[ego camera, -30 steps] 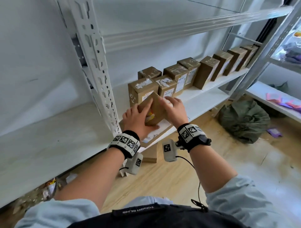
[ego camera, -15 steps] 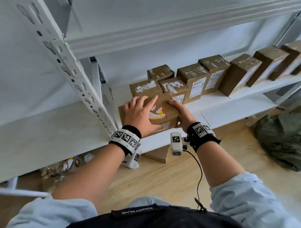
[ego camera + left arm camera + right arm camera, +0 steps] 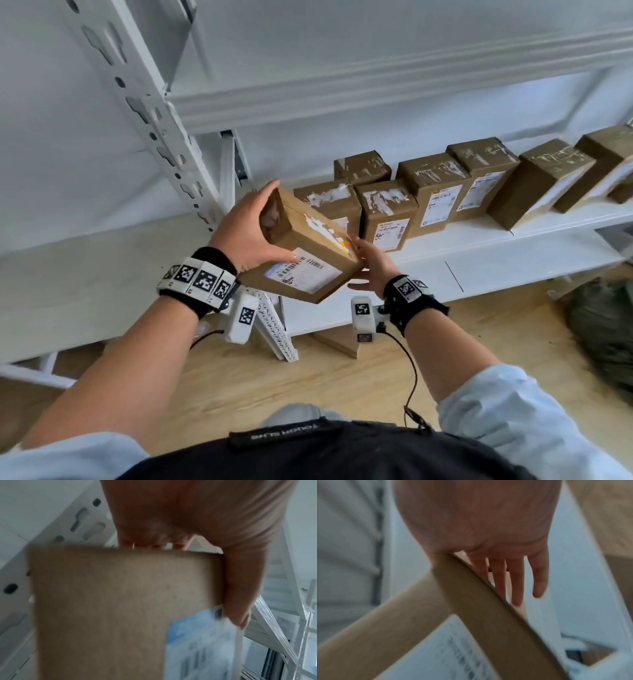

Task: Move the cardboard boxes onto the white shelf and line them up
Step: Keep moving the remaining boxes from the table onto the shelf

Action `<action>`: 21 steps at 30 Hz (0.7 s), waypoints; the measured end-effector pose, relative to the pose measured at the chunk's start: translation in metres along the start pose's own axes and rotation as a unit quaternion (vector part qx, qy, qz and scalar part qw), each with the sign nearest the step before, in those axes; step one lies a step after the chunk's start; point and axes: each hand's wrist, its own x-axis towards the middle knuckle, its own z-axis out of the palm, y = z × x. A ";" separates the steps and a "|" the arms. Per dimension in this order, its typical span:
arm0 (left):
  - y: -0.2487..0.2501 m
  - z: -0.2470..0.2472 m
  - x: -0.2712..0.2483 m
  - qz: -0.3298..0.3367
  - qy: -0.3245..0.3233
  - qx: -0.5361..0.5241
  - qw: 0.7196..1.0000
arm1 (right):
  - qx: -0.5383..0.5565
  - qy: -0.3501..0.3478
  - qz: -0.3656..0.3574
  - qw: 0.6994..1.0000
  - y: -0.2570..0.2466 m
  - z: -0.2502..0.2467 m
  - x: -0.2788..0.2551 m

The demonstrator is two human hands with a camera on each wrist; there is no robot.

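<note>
A brown cardboard box (image 3: 301, 246) with a white shipping label hangs tilted above the front of the white shelf (image 3: 479, 253), its left end higher. My left hand (image 3: 246, 236) grips that left end, thumb on the label side and fingers over the far edge. In the left wrist view the box (image 3: 111, 608) fills the frame under my left hand (image 3: 188, 513). My right hand (image 3: 371, 265) lies with straight fingers against the box's lower right end. The right wrist view shows those fingers (image 3: 517, 582) flat along the box (image 3: 471, 608). Several taped boxes (image 3: 435, 192) stand in a row on the shelf behind.
A white slotted upright post (image 3: 154, 113) rises just left of my hands, and an upper shelf beam (image 3: 376, 85) runs overhead. On the wooden floor lie a dark green bag (image 3: 603, 329) at the right and another cardboard piece (image 3: 339, 339) under the shelf.
The box has come up off the shelf's front and tilted, left end raised. My left hand shifted from its top to its left end. My right hand slid to the lower right end.
</note>
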 end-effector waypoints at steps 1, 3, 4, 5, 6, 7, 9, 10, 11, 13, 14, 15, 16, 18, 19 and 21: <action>0.000 -0.002 0.000 0.006 0.010 0.041 0.999 | -0.086 0.062 -0.051 0.993 -0.005 0.005 0.003; 0.003 -0.005 -0.001 0.017 0.022 0.127 0.992 | -0.245 0.161 -0.178 0.940 -0.018 0.013 0.006; 0.004 -0.005 -0.001 0.016 0.028 0.160 0.987 | -0.300 0.192 -0.230 0.905 -0.026 0.019 0.006; 0.004 -0.005 -0.001 0.011 0.032 0.184 0.982 | -0.339 0.215 -0.275 0.873 -0.033 0.024 0.005; 0.006 -0.004 -0.002 0.005 0.034 0.201 0.979 | -0.372 0.230 -0.312 0.843 -0.038 0.030 0.006; 0.007 -0.003 -0.002 0.000 0.034 0.214 0.976 | -0.406 0.237 -0.345 0.812 -0.044 0.035 0.008; 0.011 0.000 -0.002 -0.005 0.028 0.231 0.973 | -0.490 0.228 -0.381 0.750 -0.053 0.047 0.014; 0.014 0.001 -0.002 -0.006 0.022 0.238 0.971 | -0.537 0.214 -0.383 0.720 -0.059 0.052 0.017; 0.017 0.003 -0.001 -0.006 0.018 0.245 0.969 | -0.580 0.197 -0.378 0.695 -0.065 0.056 0.019; 0.021 0.004 -0.001 -0.006 0.011 0.261 0.965 | -0.646 0.154 -0.363 0.654 -0.079 0.064 0.026; 0.022 0.005 0.000 -0.008 0.007 0.266 0.964 | -0.676 0.130 -0.346 0.638 -0.086 0.068 0.030; 0.022 0.006 0.000 -0.011 0.003 0.268 0.963 | -0.705 0.107 -0.325 0.622 -0.092 0.071 0.035; 0.022 0.007 0.000 -0.014 -0.001 0.268 0.963 | -0.730 0.085 -0.301 0.607 -0.097 0.074 0.042; 0.020 0.009 0.001 -0.024 -0.013 0.263 0.964 | -0.767 0.051 -0.260 0.584 -0.104 0.076 0.054; 0.018 0.010 0.002 -0.028 -0.018 0.262 0.964 | -0.781 0.039 -0.245 0.574 -0.106 0.076 0.060; 0.017 0.012 0.003 -0.034 -0.027 0.262 0.964 | -0.806 0.020 -0.222 0.549 -0.108 0.073 0.073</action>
